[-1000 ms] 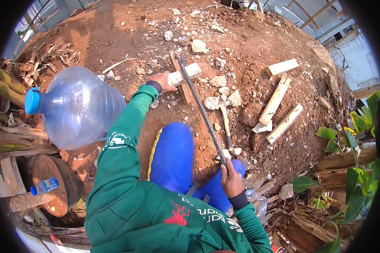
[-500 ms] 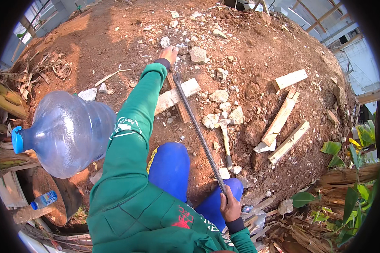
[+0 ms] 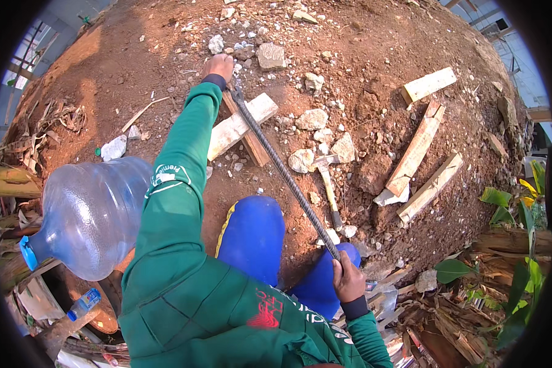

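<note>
My right hand (image 3: 349,277) is closed around the lower end of a ribbed steel pry bar (image 3: 288,185). The bar slants up and left, and its forked tip lies by two crossed pieces of wood. The pale wood piece (image 3: 218,142) rests across a browner wood strip (image 3: 254,147). At the far end of that strip, my left hand (image 3: 219,65) is closed over it with arm stretched out; my wrist and sleeve partly hide the grip. A hammer (image 3: 329,190) lies on the soil right of the bar, its head against stones.
A big clear water jug (image 3: 98,214) with a blue cap lies at left, a small bottle (image 3: 84,304) below it. Three wood offcuts, one a short block (image 3: 430,84), lie at right. Stones, including a large one (image 3: 271,56), dot the soil. Green leaves (image 3: 452,270) stand lower right.
The view has shifted slightly, so the ground things sit a little differently in the picture. Both hands keep their holds, and the bar remains by the crossed wood.
</note>
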The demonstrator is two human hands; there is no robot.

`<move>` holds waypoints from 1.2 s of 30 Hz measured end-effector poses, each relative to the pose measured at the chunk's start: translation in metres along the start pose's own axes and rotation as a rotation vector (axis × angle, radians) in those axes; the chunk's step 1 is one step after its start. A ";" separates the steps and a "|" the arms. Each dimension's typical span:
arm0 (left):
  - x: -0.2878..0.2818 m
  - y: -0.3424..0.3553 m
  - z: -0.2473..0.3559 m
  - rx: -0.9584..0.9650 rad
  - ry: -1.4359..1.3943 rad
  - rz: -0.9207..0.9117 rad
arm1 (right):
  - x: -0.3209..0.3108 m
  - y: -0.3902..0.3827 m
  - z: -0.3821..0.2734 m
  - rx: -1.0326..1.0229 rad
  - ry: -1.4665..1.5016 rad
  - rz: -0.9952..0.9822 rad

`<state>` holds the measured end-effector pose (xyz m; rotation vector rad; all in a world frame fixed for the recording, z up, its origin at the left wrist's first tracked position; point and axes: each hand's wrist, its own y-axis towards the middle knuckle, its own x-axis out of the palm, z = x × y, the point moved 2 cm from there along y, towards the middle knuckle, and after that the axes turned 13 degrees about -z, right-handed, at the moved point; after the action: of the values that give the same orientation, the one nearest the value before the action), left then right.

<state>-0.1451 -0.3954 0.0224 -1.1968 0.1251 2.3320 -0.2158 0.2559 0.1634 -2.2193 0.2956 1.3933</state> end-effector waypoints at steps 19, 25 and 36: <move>-0.008 -0.007 -0.019 0.014 0.132 0.153 | 0.024 0.015 0.004 -0.029 0.152 0.042; -0.006 -0.011 -0.037 -0.128 -0.032 0.182 | 0.029 0.028 0.011 -0.064 0.062 0.021; -0.011 -0.021 -0.082 -0.117 -0.153 0.154 | 0.036 0.018 0.012 -0.049 0.094 -0.166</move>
<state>-0.0697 -0.4067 -0.0151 -1.0918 0.0287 2.5872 -0.2169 0.2492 0.1219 -2.2959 0.1079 1.2231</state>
